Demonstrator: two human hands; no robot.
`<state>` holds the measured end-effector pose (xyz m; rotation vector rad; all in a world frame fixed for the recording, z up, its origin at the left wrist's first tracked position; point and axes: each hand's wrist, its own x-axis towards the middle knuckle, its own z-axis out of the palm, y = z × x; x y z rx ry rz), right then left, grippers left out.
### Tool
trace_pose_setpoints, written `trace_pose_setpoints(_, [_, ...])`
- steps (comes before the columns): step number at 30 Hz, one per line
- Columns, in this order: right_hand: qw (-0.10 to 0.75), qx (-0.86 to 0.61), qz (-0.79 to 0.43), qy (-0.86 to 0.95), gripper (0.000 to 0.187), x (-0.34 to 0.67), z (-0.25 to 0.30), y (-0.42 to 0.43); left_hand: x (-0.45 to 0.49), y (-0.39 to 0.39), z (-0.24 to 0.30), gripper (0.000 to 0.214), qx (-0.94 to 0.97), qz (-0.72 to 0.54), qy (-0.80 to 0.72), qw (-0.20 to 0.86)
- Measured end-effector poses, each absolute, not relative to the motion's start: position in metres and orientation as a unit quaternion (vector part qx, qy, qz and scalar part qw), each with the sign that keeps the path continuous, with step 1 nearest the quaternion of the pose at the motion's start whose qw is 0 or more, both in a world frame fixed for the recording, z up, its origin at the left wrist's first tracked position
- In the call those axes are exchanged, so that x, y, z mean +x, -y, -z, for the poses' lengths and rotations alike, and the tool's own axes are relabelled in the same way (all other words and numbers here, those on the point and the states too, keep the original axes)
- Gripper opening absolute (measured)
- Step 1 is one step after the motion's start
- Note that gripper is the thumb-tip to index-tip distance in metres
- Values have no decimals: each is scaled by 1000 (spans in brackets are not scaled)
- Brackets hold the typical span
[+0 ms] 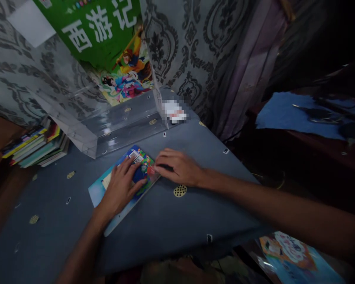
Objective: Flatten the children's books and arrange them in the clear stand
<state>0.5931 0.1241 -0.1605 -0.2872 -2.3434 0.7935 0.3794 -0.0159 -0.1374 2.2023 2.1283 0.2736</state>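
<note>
We see a book (pixel 149 163) with a smooth printed paper cover under a soft sheen. The rack (pixel 90 146) looks like clear plastic, glossy, catching bright streaks along its base. Beneath, the table covering (pixel 171 225) seems smooth and mostly matt. We take the stacked books (pixel 38 146) for paper, the pale sheet (pixel 32 27) for matt paper, and the hanging curtain (pixel 251 75) for soft, folded cloth. The blue sheet (pixel 276 112) looks wrinkled and matt.
</note>
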Motion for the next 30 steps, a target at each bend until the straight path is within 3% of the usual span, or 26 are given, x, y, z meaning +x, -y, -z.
trace_pose_setpoints(4, [257, -68, -276, 924, 15, 596, 163, -122, 338, 60, 147, 57, 567, -112, -816, -18])
trace_pose_setpoints(8, [228, -48, -258, 938, 25, 599, 163, -124, 321, 88, 159, 60, 530, -178, -829, -11])
trace_pose_setpoints(19, [244, -69, -266, 930, 20, 599, 167, -134, 315, 54, 159, 49, 575, -210, -791, -3])
trace_pose_setpoints(26, [248, -61, -252, 933, 19, 597, 169, -137, 331, 43, 144, 38, 618, -83, -778, -84])
trace_pose_setpoints(30, [234, -62, -287, 927, 21, 598, 164, -142, 373, 17, 136, 34, 714, -111, -690, -52])
